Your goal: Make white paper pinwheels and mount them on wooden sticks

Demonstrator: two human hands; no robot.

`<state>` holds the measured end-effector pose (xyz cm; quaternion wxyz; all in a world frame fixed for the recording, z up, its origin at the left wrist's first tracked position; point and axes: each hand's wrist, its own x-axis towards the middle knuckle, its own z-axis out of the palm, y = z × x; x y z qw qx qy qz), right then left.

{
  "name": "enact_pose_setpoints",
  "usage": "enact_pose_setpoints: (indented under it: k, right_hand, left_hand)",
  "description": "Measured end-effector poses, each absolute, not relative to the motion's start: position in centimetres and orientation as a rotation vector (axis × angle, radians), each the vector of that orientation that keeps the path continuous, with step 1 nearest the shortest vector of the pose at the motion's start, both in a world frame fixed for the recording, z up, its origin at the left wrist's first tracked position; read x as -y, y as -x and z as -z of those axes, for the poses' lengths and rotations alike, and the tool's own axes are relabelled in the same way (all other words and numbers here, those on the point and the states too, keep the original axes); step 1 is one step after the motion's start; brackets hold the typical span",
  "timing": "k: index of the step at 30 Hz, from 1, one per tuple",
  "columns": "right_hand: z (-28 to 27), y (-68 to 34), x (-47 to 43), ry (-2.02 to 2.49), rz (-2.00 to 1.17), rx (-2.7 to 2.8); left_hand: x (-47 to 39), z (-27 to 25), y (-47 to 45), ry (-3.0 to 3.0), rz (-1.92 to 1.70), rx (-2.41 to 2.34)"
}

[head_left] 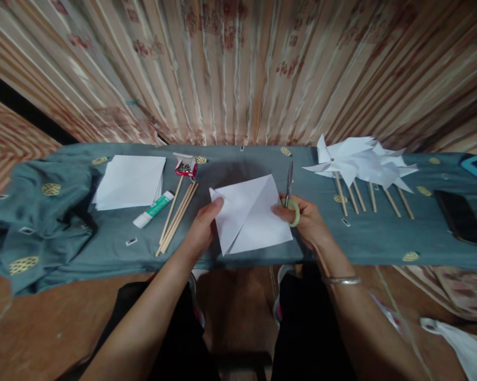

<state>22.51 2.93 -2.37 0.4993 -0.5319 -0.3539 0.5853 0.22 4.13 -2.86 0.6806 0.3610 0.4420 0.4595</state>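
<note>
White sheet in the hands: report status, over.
Left hand pinching white sheet at left edge. Right hand holding scissors plus right edge. Sheet creased, slit at near-left corner. Glue stick, wooden sticks off left, clear.

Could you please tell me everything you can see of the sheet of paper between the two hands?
The sheet of paper is plain white, thin and roughly square, held slightly askew over the grey-green cloth. A diagonal line, apparently a crease, descends from its far right corner towards a slit at the near left corner. The left hand grips its left side; the right hand, also holding scissors, its right.
</note>
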Motion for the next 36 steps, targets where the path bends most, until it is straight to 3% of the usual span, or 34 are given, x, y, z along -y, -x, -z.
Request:
enact_pose_setpoints:
  k: [4, 9, 21, 36]
  right_hand:
    - [2.2, -21.9, -3.5, 1.237, -1.251, 0.588]
    - [2.2, -20.8, -3.8, 1.124, -1.234, 0.391]
    - [3.2, -18.6, -2.6, 1.24, -1.221, 0.736]
    - [2.1, -20.1, 0.6, 1.208, -1.777, 1.586]
  left_hand:
    - [-3.9, 1.1, -0.7, -0.769, -1.023, -0.724]
    - [-2.7, 1.8, -2.3, -0.619, -1.031, -0.712]
    - [-2.8, 2.4, -4.7, -0.335, -1.29, -0.914]
    - [-5.4, 0.7, -0.2, -0.359, -1.532, -0.972]
